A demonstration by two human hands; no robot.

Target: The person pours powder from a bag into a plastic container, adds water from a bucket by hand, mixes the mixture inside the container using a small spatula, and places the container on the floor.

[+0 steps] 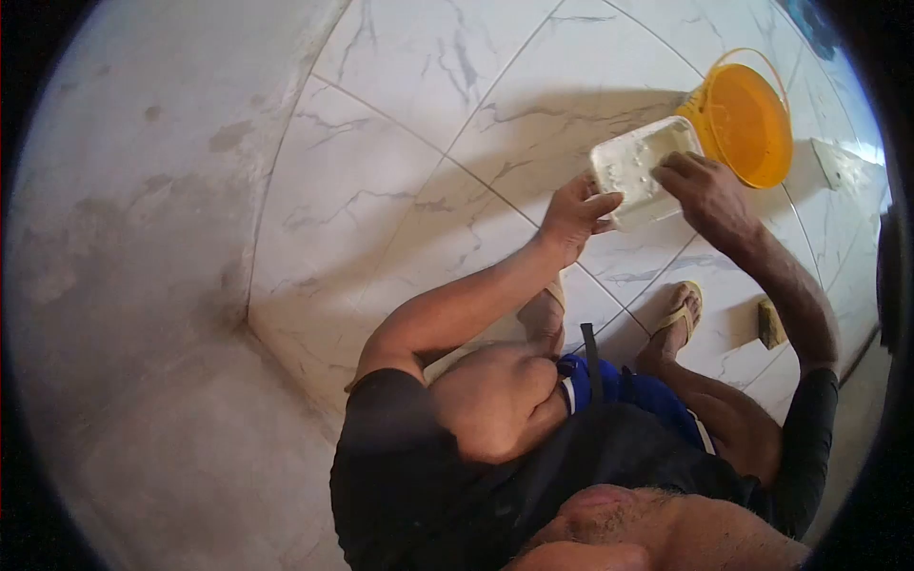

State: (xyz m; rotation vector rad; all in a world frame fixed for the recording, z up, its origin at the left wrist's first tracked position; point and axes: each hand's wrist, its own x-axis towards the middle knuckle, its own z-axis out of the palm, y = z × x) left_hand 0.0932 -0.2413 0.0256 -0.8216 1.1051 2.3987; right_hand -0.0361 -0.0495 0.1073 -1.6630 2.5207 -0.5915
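Note:
My left hand (574, 217) grips a shallow white tray (628, 214) by its near left edge, thumb over the rim. Inside the tray lie whitish lumps of wet-looking paste (628, 178). Over the tray's right side, my right hand (706, 190) has its fingers bent down into it. Whatever those fingers pinch, if anything, is hidden by the hand. The tray is held above the tiled floor, its far right corner overlapping the yellow bucket (698, 116) from this angle.
White marbled tiles (400, 209) cover the floor. Bare grey plaster or concrete (143, 238) runs along the left. A small block (771, 324) lies right of my sandalled foot (678, 314). Beyond the bucket is a pale flat piece (838, 167) with dark spots.

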